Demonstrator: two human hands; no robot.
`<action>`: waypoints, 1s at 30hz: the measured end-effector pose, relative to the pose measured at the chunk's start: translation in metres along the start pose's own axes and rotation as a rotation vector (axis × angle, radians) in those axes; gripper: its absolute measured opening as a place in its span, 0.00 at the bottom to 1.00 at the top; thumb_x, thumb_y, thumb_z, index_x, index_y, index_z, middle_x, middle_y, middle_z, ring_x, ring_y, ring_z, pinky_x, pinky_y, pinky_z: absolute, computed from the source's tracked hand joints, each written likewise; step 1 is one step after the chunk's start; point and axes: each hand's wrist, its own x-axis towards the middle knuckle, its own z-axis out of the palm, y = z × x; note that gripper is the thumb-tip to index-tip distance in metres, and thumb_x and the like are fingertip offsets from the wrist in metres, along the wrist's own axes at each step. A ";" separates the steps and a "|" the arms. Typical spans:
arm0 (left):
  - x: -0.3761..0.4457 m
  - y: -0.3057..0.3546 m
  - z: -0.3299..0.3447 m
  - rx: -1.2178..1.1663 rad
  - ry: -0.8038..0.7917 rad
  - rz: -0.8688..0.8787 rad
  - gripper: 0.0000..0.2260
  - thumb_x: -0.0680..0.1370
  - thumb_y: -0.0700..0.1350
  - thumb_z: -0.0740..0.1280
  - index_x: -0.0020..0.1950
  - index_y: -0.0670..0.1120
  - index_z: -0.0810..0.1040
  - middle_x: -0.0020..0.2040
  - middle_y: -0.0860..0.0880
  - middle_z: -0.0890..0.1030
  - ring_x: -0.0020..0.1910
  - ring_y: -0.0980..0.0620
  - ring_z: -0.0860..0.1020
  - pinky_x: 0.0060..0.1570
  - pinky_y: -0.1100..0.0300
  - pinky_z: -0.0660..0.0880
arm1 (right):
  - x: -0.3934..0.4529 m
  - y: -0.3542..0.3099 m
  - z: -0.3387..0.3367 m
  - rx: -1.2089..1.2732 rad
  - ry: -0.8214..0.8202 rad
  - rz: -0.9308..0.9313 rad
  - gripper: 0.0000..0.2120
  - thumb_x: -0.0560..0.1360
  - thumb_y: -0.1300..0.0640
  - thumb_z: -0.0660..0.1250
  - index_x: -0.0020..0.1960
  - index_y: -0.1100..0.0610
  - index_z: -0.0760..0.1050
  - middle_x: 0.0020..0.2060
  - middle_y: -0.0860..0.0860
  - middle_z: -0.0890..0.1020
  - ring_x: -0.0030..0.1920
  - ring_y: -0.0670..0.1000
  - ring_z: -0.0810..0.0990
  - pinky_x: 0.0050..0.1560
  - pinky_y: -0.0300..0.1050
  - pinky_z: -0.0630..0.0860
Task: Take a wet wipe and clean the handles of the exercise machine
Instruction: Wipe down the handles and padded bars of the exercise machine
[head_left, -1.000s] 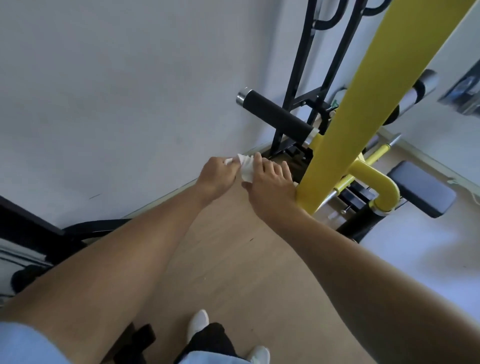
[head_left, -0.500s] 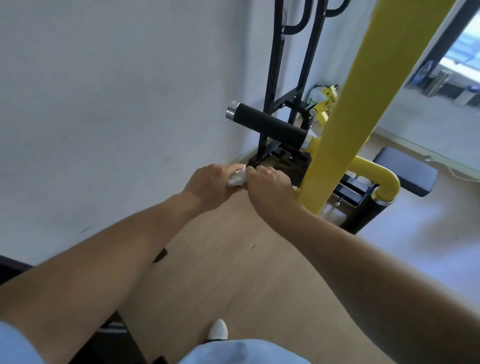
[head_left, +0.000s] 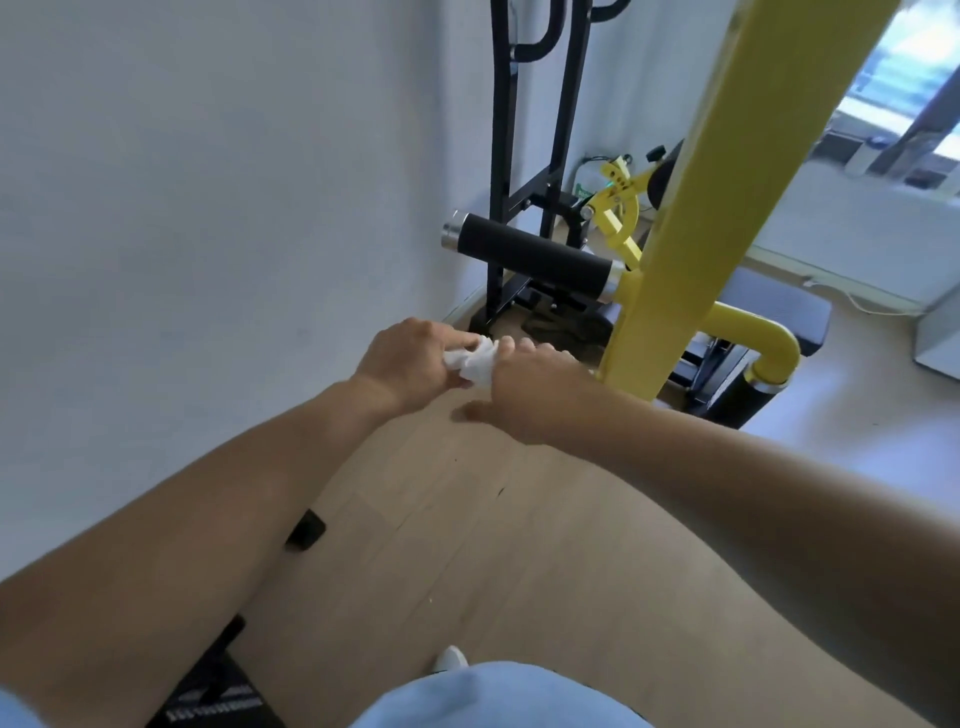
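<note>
The exercise machine (head_left: 670, 218) was seen filling the space ahead and to the right of the hands, its yellow post (head_left: 691, 197) rising just beside the right hand (head_left: 535, 384) and its black frame (head_left: 524, 156) standing against the white wall (head_left: 208, 182) beyond them. The padded black handle (head_left: 530, 253) was held out sideways from the post, above and ahead of both hands and not yet touched; a second black grip (head_left: 737, 400), lower and off to the right past the yellow elbow, was also left untouched. Open wooden floor (head_left: 467, 519) was left below the forearms, so room for stepping closer was judged ample, while the wall on the left and the post on the right were judged to narrow the approach to the handle. The left hand (head_left: 410, 358) and the right hand were brought together, both closed on the crumpled wet wipe (head_left: 475, 361), which was pinched between them — bunched rather than spread. The step in hand was judged to be the readying of the wipe; it would be done best if the wipe were opened flat, wrapped round the handle from its free capped end, and drawn along toward the post with a twist — the metal cap (head_left: 451, 236) and the collar at the post being the edges where the wipe might catch.
</note>
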 end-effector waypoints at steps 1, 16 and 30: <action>-0.001 -0.002 -0.003 -0.009 -0.037 -0.001 0.16 0.73 0.59 0.72 0.60 0.61 0.81 0.46 0.51 0.86 0.42 0.47 0.82 0.41 0.50 0.80 | -0.001 0.002 -0.001 -0.013 0.046 -0.035 0.33 0.78 0.35 0.62 0.74 0.55 0.66 0.63 0.54 0.76 0.64 0.57 0.75 0.59 0.49 0.72; 0.001 -0.009 -0.004 -0.064 -0.028 0.011 0.18 0.76 0.57 0.72 0.64 0.55 0.81 0.49 0.50 0.87 0.35 0.54 0.77 0.45 0.52 0.81 | 0.011 0.002 -0.008 -0.180 0.109 -0.008 0.12 0.82 0.58 0.62 0.64 0.54 0.75 0.33 0.49 0.69 0.35 0.51 0.72 0.38 0.45 0.69; 0.006 -0.001 -0.015 -0.049 -0.096 -0.012 0.12 0.78 0.60 0.68 0.59 0.61 0.83 0.35 0.55 0.82 0.31 0.54 0.79 0.36 0.59 0.73 | 0.003 -0.005 0.007 -0.252 0.301 -0.119 0.14 0.85 0.58 0.52 0.66 0.59 0.71 0.49 0.52 0.80 0.48 0.52 0.83 0.40 0.46 0.74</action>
